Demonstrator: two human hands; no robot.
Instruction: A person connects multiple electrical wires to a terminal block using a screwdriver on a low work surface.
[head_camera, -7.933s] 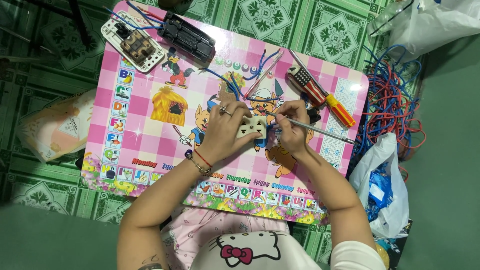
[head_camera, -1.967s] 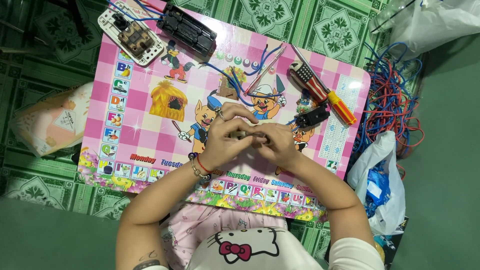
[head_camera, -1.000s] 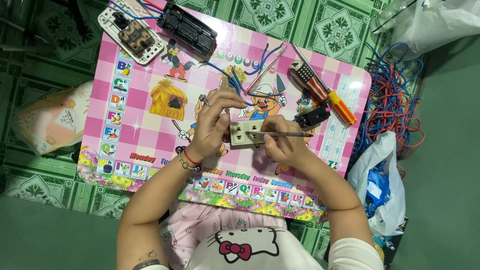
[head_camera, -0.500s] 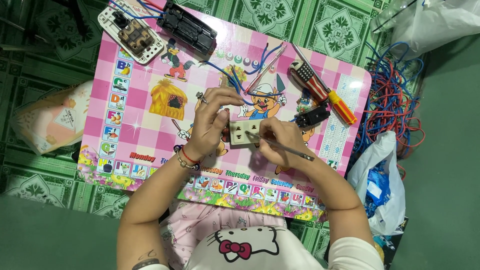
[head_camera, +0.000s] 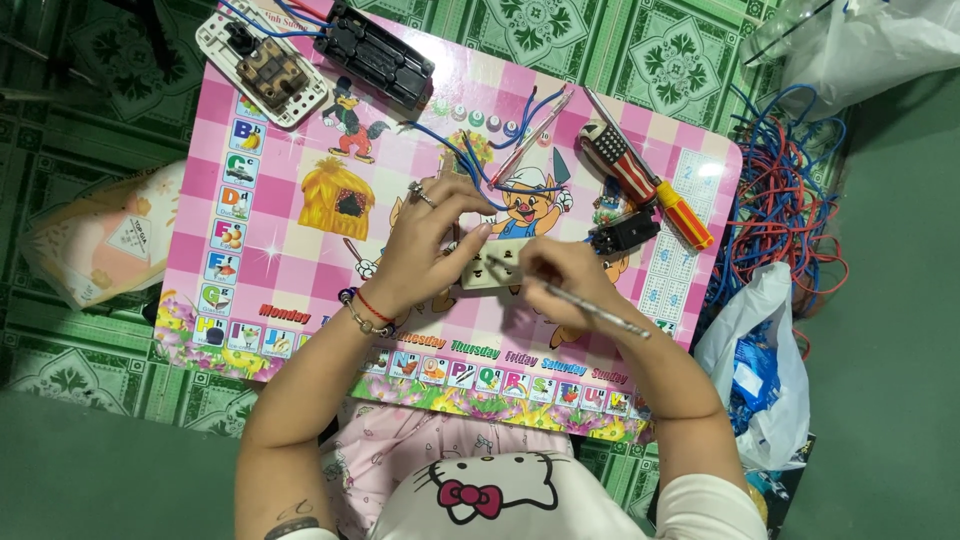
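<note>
Holding the small cream socket block (head_camera: 497, 266) steady near the middle of the pink picture-board surface (head_camera: 300, 150), our left hand (head_camera: 425, 245) curls its fingers around the block's left end, while our right hand (head_camera: 565, 280) is closed on a thin metal screwdriver (head_camera: 590, 305) whose tip rests on the block's face. Compared with half a second ago, the tool's shaft has swung so its tail now points toward four o'clock and its tip sits further in on the block; a second ago it lay nearly level across the block. We judge from this that the tip is being seated on a screw or terminal, though the exact spot is too small to tell. The block lies between our two hands, touching both, with blue wires (head_camera: 480, 165) running off it toward twelve o'clock. At two o'clock from the block lie a red-and-orange screwdriver (head_camera: 650, 185) and a small black part (head_camera: 625, 232); at eleven o'clock, well apart, sit a black module (head_camera: 375, 55) and a white switch plate (head_camera: 265, 65). A tangle of red and blue wire (head_camera: 790, 200) lies off the surface at three o'clock.
</note>
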